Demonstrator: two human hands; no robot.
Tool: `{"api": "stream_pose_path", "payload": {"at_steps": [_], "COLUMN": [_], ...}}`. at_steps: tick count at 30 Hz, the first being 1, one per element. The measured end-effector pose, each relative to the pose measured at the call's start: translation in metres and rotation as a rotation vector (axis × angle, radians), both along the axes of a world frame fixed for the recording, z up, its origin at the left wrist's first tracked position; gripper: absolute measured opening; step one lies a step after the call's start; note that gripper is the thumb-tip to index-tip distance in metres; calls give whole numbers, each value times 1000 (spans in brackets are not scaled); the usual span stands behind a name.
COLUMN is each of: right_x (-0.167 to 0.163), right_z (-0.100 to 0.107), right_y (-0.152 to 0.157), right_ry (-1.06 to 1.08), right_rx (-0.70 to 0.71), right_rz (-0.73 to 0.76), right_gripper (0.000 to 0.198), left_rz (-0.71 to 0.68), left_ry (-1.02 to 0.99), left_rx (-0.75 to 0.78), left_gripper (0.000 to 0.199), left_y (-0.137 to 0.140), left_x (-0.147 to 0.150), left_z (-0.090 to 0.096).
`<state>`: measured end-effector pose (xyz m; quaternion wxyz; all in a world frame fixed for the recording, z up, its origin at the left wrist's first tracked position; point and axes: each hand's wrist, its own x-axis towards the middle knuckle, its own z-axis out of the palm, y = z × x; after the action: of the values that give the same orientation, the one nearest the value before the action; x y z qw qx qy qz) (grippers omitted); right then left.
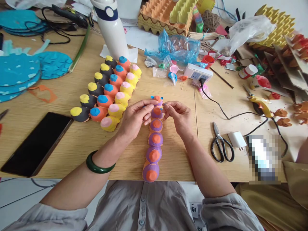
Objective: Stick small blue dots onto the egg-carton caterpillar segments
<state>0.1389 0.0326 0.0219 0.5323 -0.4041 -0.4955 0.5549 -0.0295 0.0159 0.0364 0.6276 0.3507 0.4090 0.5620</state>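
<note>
A strip of egg-carton cups (156, 140), coated purple with an orange lump on each, runs away from me along the table. Its farthest cup carries a small blue clay bit on either side. My left hand (138, 115) is closed in a pinch at the left of the second-farthest cup, a bit of blue showing by its fingers. On the cup's other side my right hand (179, 115) pinches too, with a tiny blue clay piece at the fingertips. The fingers partly cover both pieces. Left of my hands lie strips of black (88, 100), orange (104, 100) and yellow cups (116, 110).
A phone (38, 144) lies front left, scissors (220, 146) and a white charger (237, 140) to the right. A power strip (197, 72) trails a black cord. A white bottle (110, 32) and egg trays (163, 16) stand behind. Another person's sleeve (295, 179) shows at right.
</note>
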Motion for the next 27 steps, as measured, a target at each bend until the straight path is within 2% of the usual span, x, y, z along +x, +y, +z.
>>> {"api": "stream_pose_path", "payload": {"at_steps": [8, 15, 18, 22, 27], "right_x": [1, 0, -1, -1, -4], "right_z": [-4, -5, -4, -1, 1], "right_y": [-1, -8, -10, -9, -9], "right_ry": [-57, -266, -299, -221, -205], "right_rx": [20, 154, 200, 135, 118], "right_rz": [24, 19, 14, -23, -21], "right_gripper": [38, 36, 34, 37, 38], "left_rz": [33, 23, 53, 93, 94], "left_ry": [218, 326, 419, 455, 404], "left_rx": [117, 129, 180, 232, 188], "left_gripper": [25, 35, 32, 20, 19], "left_y": [-6, -7, -8, -9, -10], "left_x": [1, 2, 0, -1, 2], "left_z": [-7, -5, -5, -6, -2]}}
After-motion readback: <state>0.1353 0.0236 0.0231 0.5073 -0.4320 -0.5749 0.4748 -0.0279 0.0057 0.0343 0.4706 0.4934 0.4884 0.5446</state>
